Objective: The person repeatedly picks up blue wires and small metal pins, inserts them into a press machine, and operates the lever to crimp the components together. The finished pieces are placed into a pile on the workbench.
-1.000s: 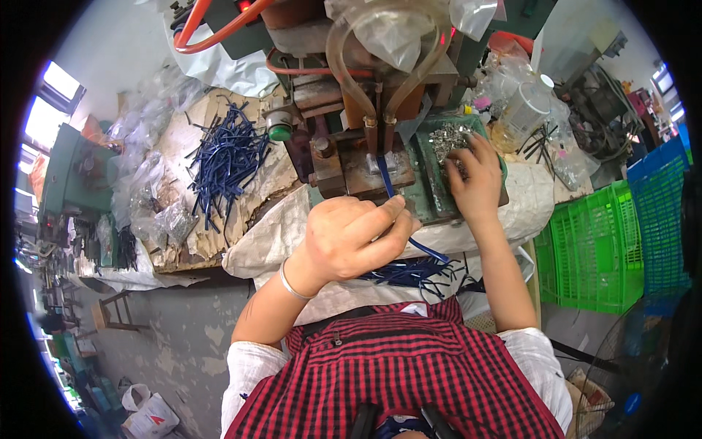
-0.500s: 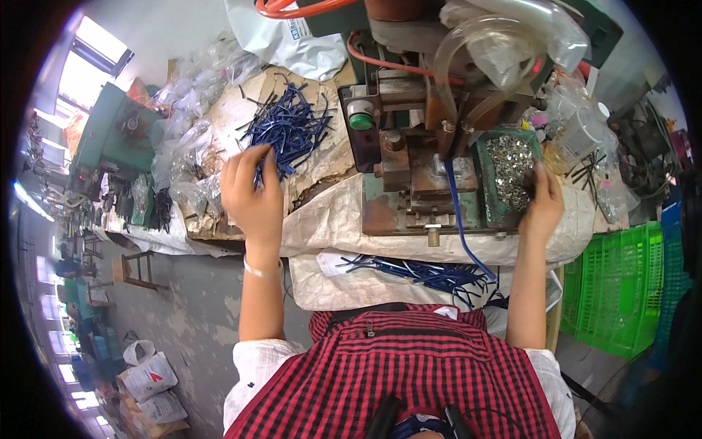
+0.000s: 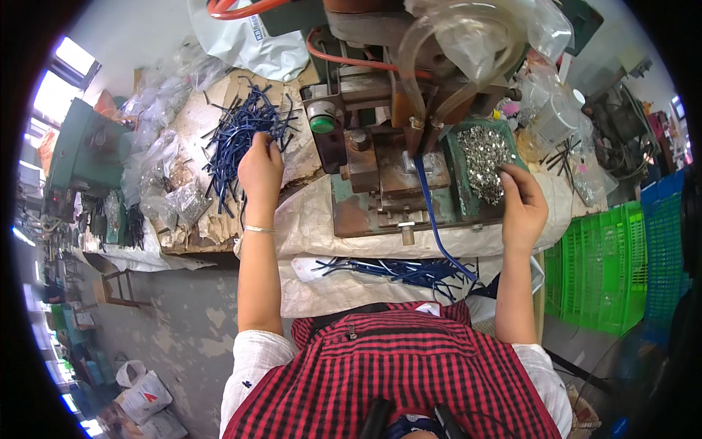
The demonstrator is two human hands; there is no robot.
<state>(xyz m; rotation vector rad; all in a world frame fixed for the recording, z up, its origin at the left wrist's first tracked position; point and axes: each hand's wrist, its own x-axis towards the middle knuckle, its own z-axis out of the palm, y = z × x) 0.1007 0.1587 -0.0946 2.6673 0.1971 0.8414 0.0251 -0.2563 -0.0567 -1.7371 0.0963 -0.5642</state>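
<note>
My left hand is at the right side of a tangled pile of dark blue strips, its fingers closed in a pinch around a strip. My right hand is at the right edge of a green tray of small shiny metal pieces. Its thumb and fingertips are pressed together; whatever lies between them is too small to name. Between my hands stands a press machine. One blue strip runs from under its tool down toward my lap, its upper end hidden there.
More blue strips lie on a pale cloth at the near edge. Clear plastic bags crowd the bench's left. Clear tubes loop over the press. At right are a plastic container and green crates.
My left hand has moved onto the pile, closing its fingers among the strips. At the tray's edge, my right fingers have come together. The whole view has shifted; the strip in the press stays.
</note>
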